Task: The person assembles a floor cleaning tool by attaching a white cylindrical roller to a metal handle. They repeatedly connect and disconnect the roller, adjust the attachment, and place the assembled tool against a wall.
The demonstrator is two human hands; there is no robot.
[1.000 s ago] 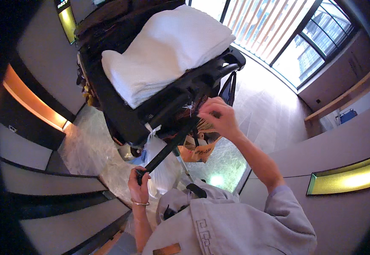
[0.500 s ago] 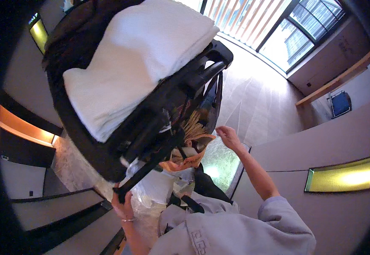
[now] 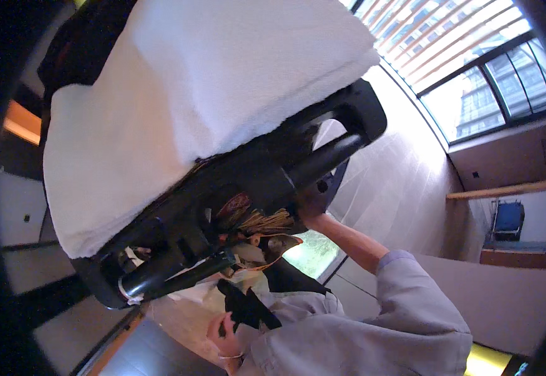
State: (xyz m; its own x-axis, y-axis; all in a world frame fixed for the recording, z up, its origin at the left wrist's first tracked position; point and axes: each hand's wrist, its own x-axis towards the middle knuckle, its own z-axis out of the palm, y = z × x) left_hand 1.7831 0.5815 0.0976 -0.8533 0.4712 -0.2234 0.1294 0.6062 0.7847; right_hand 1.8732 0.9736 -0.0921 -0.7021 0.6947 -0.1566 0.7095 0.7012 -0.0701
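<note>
Folded white towels lie on top of a black cart, which fills the upper left. My right hand reaches to the near right side of the cart, below its handle bar; shadow hides its fingers. Low in front of my body is my left hand, off the cart and beside a dark strap or cloth; blur obscures its fingers. Between the cart and my body show tan straw bristles and an orange-edged bag with small items in it.
Tall windows with slatted blinds stand at the far right, past a pale tiled floor. A grey wall runs close on my right. A blue chair stands in a recess. Dark panelling lines the left.
My left hand has let go of the black bar and come back toward my body. My right hand has moved in to the cart's side. The cart looks closer and turned.
</note>
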